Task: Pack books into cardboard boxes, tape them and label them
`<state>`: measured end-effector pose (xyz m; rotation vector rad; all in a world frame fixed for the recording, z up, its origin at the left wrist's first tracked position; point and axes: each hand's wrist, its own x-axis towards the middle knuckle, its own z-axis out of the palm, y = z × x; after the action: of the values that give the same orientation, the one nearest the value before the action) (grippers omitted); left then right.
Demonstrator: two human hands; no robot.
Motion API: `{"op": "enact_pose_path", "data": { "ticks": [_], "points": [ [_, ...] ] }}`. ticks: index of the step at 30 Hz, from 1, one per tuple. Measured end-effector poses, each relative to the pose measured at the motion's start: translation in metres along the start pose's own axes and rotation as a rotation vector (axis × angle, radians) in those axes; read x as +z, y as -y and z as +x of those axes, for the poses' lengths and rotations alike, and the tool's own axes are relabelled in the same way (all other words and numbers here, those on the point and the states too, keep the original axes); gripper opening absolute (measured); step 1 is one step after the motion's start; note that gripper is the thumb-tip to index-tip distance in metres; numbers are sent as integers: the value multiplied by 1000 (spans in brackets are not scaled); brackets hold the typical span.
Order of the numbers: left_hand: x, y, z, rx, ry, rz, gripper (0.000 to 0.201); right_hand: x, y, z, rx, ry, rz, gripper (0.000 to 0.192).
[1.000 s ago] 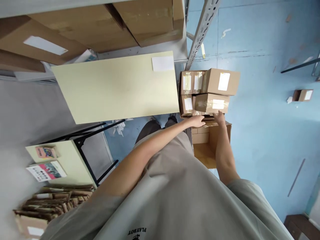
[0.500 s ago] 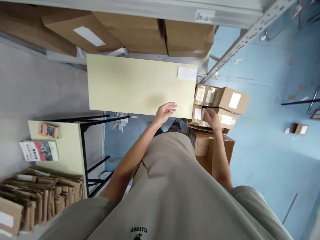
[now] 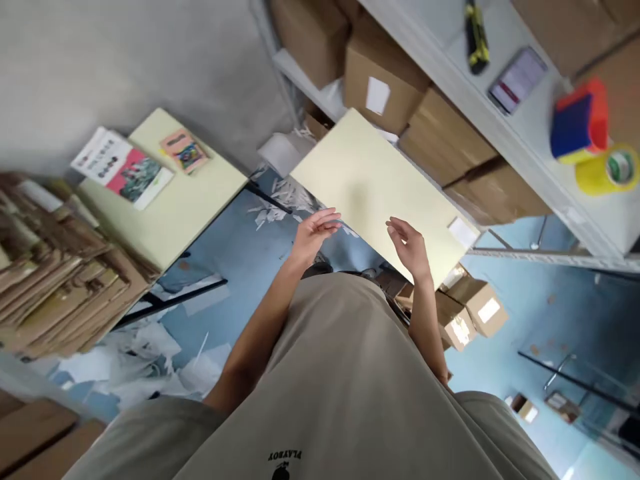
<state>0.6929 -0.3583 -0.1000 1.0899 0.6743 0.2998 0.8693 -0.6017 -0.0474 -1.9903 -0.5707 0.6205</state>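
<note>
My left hand (image 3: 313, 237) is in the air by the near edge of a pale cream tabletop (image 3: 380, 180), its fingers loosely stretched and holding nothing. Over the same tabletop hovers my right hand (image 3: 410, 250), fingers apart and slightly curved, with nothing in it. A white label (image 3: 463, 233) lies at the tabletop's right end. I cannot make out either hand touching the surface.
On the left, a second cream table (image 3: 175, 217) bears a magazine (image 3: 125, 167), a small booklet (image 3: 183, 151) and stacked flattened cardboard (image 3: 75, 287). A shelf (image 3: 430, 40) holds a cutter (image 3: 477, 40), phone (image 3: 518, 80) and tape roll (image 3: 607, 170). Cartons (image 3: 470, 307) stand right; paper scraps (image 3: 150, 357) litter the floor.
My view has turned left, bringing the second table closer and the upper shelf's items into sight. My right hand has gone from beside the cartons to above the tabletop.
</note>
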Motion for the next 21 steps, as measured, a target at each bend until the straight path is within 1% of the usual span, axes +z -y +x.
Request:
{"op": "enact_pose_path", "data": {
  "ticks": [4, 8, 11, 15, 18, 21],
  "points": [
    [-76, -25, -6, 76, -170, -89, 56, 72, 54, 45, -80, 152, -1, 71],
    [-140, -41, -18, 160, -323, -178, 60, 148, 100, 84, -169, 341, -19, 67],
    [-181, -47, -28, 207, -448, -218, 65, 204, 129, 109, -215, 470, -11, 67],
    [-231, -56, -40, 230, -592, -227, 70, 278, 161, 141, -254, 592, 21, 71],
    [-268, -68, -46, 246, -689, -238, 71, 336, 182, 166, -277, 673, 32, 75],
    [-304, -84, -46, 261, -782, -229, 71, 390, 203, 192, -294, 761, 26, 77]
  ]
}}
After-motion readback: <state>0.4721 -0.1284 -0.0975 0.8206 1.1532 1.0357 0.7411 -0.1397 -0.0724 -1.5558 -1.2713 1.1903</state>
